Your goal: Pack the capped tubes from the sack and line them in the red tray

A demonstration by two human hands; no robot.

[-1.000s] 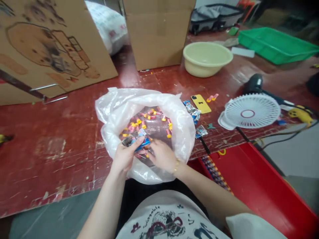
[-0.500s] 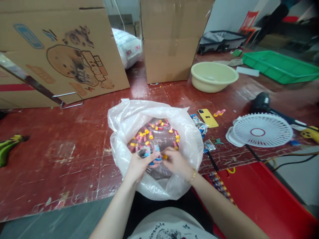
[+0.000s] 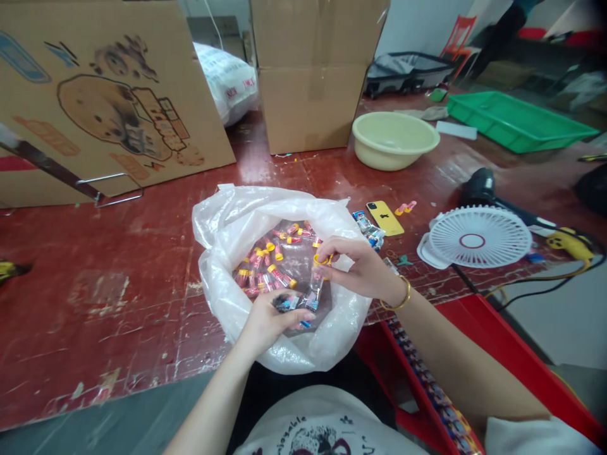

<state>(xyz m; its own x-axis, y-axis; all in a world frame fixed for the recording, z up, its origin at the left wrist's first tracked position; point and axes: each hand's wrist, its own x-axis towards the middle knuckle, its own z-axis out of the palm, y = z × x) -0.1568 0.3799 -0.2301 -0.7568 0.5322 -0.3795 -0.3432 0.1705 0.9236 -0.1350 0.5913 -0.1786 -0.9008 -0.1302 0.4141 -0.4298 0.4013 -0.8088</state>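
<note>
A clear plastic bag point(image 3: 227, 221) lies open on the red table, with several small red and yellow tubes point(image 3: 270, 259) inside. My left hand point(image 3: 270, 319) rests at the bag's near rim, its fingers closed on a small blue printed packet point(image 3: 294, 304). Above the bag, my right hand point(image 3: 358, 265) pinches a small clear tube with a yellow cap point(image 3: 318, 272), which hangs down over the packet.
Two cardboard boxes point(image 3: 308, 69) stand at the back. A cream basin point(image 3: 393, 139), a green tray point(image 3: 512, 120), a yellow phone point(image 3: 384, 217), loose packets point(image 3: 370, 227) and a white fan point(image 3: 477, 237) lie to the right. A red crate point(image 3: 512, 373) sits below the table edge.
My right hand has risen out of the bag with a yellow-capped tube pinched in it. My left hand stayed low with the packet. The camera shifted slightly.
</note>
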